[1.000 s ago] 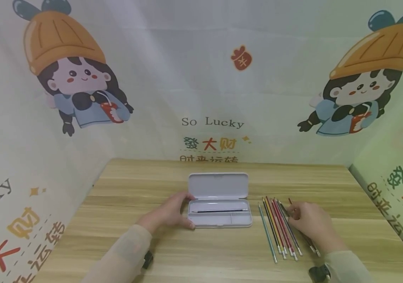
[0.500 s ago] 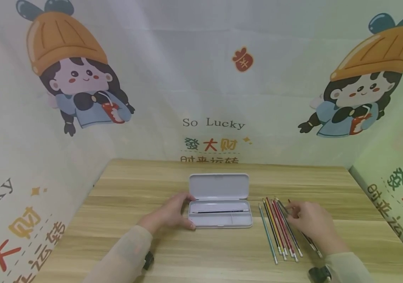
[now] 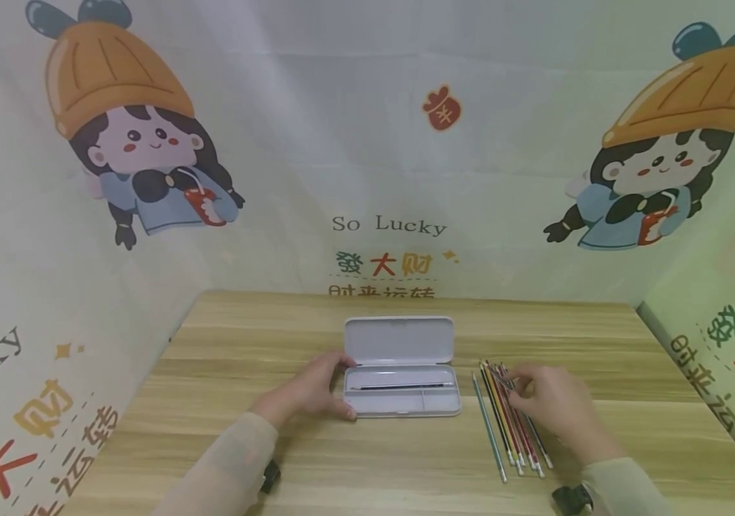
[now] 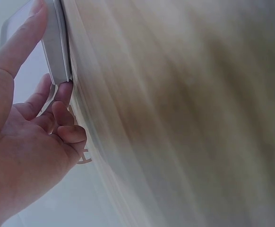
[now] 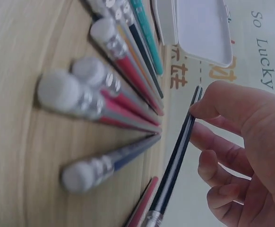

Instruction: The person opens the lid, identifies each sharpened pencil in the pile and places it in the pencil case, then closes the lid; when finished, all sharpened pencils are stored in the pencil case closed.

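Well, right hand: pinches dark pencil right of case; thin hold, I fear slipping.
Left hand: pinches case's left end.

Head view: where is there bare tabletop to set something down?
Bare wood-grain tabletop lies left of the left hand, right of the right hand, and between left sleeve and pencils. Crowded: just right of the open pencil case, where the pencils lie.

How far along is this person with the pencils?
Done: one dark pencil lies in the open case. In hand: the right-hand grip pinches another dark pencil, while the left-hand grip holds the case. Remaining: loose pencils lie bunched on the table. If they are all meant for the case, this looks barely begun.
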Demonstrator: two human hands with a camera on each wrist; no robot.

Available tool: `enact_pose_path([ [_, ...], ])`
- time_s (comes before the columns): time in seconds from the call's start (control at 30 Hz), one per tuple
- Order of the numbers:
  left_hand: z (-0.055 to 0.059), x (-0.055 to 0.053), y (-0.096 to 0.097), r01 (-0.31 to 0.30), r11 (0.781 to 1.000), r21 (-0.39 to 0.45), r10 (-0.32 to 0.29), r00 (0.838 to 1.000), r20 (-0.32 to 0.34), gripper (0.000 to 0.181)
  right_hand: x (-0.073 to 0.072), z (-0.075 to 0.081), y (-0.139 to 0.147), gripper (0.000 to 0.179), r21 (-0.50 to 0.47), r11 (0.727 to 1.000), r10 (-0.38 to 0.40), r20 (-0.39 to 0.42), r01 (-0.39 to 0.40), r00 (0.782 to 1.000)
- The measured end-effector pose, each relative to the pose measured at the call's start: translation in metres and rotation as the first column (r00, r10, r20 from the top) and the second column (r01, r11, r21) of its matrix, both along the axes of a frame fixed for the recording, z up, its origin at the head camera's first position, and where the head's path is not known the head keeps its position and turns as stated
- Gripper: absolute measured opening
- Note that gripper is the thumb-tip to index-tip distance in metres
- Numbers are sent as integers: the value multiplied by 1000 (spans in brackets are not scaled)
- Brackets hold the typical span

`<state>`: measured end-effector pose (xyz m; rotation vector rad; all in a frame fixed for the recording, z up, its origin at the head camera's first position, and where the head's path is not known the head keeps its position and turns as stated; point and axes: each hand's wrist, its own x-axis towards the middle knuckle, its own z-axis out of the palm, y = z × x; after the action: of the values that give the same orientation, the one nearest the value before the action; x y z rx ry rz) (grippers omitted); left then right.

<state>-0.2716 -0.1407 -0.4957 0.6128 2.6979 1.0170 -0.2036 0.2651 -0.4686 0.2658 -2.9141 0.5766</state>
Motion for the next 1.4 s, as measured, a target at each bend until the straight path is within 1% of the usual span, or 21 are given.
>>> enact_pose_path([
  [0.2,1,3,-1,3,1000,7,-3,1000,9,86,-2,-1,-8,25,21,1000,20,-25,-19,999],
  [0.33,4,4,0,-6,1000,5,6,1000,12,86,-4,-1,-13,20,37,999,31,-41,-29,999],
  [0.6,7,5,1,-4,1000,10,4,1000,0,85,-10,-1,-24,17,40,996,80,-39,-79,996],
  [0.93,4,3,0,14,1000,-7,-14,1000,-16,85,-16,0,-42,15,79,989,132,-120,-123,984],
  [1.1,2,2,-1,12,1000,-5,-12,1000,-10,85,-21,0,-52,18,56,987,154,-111,-148,982],
  [1.4,0,2,-1,-1,1000,-12,1,1000,-7,86,-33,-1,-67,13,42,977,212,-67,-209,975],
])
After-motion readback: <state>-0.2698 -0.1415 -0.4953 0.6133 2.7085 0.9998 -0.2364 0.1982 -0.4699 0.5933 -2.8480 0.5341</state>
